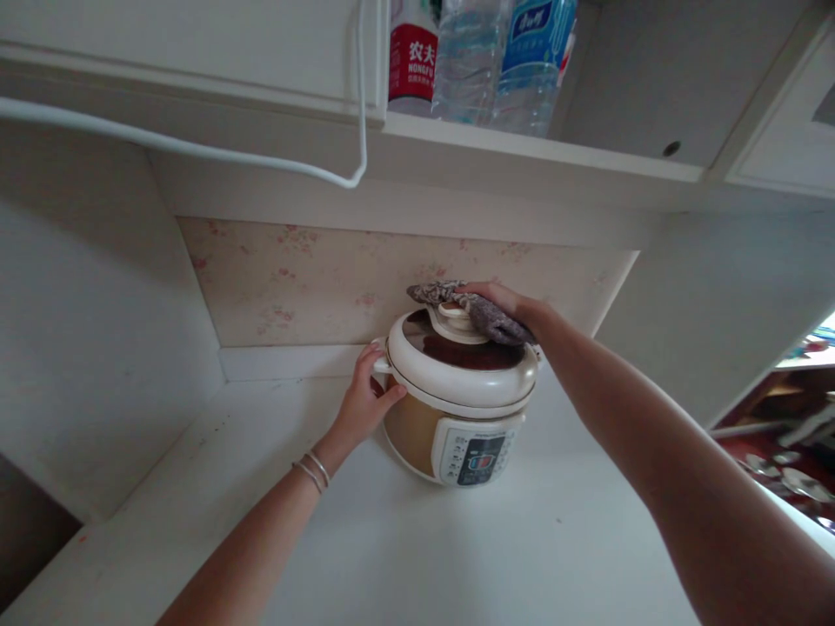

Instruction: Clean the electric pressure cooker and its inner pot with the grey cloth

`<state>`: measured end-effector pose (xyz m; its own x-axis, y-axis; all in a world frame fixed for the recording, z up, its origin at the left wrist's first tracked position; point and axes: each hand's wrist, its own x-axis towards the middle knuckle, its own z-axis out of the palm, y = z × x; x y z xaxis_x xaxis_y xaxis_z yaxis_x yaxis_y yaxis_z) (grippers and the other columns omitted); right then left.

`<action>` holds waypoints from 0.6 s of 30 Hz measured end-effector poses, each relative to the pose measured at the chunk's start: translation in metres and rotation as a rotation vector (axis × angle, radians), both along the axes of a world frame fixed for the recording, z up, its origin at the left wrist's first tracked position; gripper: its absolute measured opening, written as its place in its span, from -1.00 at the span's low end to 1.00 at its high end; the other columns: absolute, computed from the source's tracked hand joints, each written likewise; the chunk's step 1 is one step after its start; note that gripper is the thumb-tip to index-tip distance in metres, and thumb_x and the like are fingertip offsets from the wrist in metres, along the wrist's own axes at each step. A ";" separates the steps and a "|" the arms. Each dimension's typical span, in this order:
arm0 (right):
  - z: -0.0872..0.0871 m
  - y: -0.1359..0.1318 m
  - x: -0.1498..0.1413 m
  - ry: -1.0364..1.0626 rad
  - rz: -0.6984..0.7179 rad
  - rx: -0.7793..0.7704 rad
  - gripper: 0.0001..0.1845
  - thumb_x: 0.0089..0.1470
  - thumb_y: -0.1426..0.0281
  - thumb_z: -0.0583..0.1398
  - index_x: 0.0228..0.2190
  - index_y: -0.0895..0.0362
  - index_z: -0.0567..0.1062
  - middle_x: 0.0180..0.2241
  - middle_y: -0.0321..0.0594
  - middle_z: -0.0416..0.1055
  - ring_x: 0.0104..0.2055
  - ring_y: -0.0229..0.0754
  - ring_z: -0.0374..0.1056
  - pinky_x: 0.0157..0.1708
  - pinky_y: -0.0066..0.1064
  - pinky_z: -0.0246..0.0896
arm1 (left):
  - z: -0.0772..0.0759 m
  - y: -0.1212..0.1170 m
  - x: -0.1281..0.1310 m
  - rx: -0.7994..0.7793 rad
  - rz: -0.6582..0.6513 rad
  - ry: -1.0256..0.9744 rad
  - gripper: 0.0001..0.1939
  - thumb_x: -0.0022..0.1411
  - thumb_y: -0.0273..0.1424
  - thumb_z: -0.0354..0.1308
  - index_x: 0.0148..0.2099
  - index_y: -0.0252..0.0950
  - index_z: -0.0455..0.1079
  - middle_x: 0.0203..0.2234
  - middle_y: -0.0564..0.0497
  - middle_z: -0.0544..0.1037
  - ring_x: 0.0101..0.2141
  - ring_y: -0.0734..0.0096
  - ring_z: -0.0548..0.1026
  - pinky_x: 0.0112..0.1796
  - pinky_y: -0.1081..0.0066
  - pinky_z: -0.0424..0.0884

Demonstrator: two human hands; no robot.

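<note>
An electric pressure cooker (417, 426) with a gold body, a white lid rim and a front control panel stands upright on a white surface. My left hand (365, 396) grips the cooker's left side handle, thumb against the body below the lid. Over the lid's dark top, my right hand (499, 300) is closed on a patterned grey-brown cloth (499, 322). The cloth lies across the top beside the raised white lid handle (453, 323). Part of the cloth is hidden under my right palm.
Above the cooker, an open cupboard shelf (541, 152) holds several plastic bottles (473, 61). A white cable (228, 156) hangs in front of the cupboard at upper left. Side panels (711, 296) flank the white surface (404, 556), with floral wallpaper (313, 278) behind.
</note>
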<state>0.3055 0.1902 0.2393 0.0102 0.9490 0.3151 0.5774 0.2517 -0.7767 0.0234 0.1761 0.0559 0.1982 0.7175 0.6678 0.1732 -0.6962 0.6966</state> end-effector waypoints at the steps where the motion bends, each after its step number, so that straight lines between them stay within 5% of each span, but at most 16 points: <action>1: -0.002 -0.004 0.002 -0.005 0.007 -0.047 -0.53 0.04 0.02 0.19 -0.33 0.18 0.61 -0.38 -0.10 0.59 -0.35 0.01 0.47 -0.18 -0.15 0.35 | 0.001 -0.001 0.000 -0.004 -0.001 0.006 -0.29 0.16 -0.10 0.24 0.27 -0.16 0.09 0.33 -0.19 0.02 0.28 0.04 0.11 0.06 0.14 0.32; 6: -0.010 -0.038 0.000 -0.190 -0.133 0.071 -0.43 0.18 0.00 0.03 -0.07 0.15 0.53 0.00 -0.07 0.48 0.06 0.07 0.36 0.15 -0.07 0.09 | 0.005 -0.007 -0.001 -0.030 0.009 -0.012 -0.31 0.14 -0.12 0.26 0.25 -0.16 0.15 0.33 -0.15 0.05 0.26 0.07 0.15 0.13 0.12 0.24; 10: -0.026 -0.080 -0.011 -0.289 -0.289 0.089 -0.26 0.18 -0.12 -0.05 0.20 0.06 0.29 0.16 -0.04 0.32 0.17 0.16 0.25 0.17 0.07 0.04 | 0.009 -0.011 -0.002 -0.045 0.021 -0.005 -0.29 0.13 -0.12 0.26 0.26 -0.18 0.15 0.32 -0.16 0.07 0.26 0.08 0.15 0.18 0.10 0.18; 14: -0.042 -0.116 -0.031 -0.366 -0.291 0.219 -0.32 0.25 -0.04 -0.10 0.26 0.02 0.18 0.30 -0.12 0.09 0.31 0.08 0.05 0.25 0.05 -0.07 | 0.014 -0.012 -0.006 -0.029 0.021 0.055 -0.29 0.16 -0.08 0.23 0.27 -0.20 0.13 0.32 -0.16 0.08 0.28 0.08 0.12 0.16 0.12 0.21; 18: -0.045 -0.136 -0.066 -0.566 -0.233 0.292 -0.41 0.29 0.01 -0.12 0.23 -0.08 0.23 0.32 -0.26 0.07 0.35 0.09 -0.07 0.27 0.15 -0.21 | 0.022 -0.017 -0.014 -0.056 0.053 0.230 -0.32 0.19 -0.07 0.18 0.27 -0.17 0.11 0.32 -0.14 0.06 0.14 0.08 0.34 0.03 0.16 0.37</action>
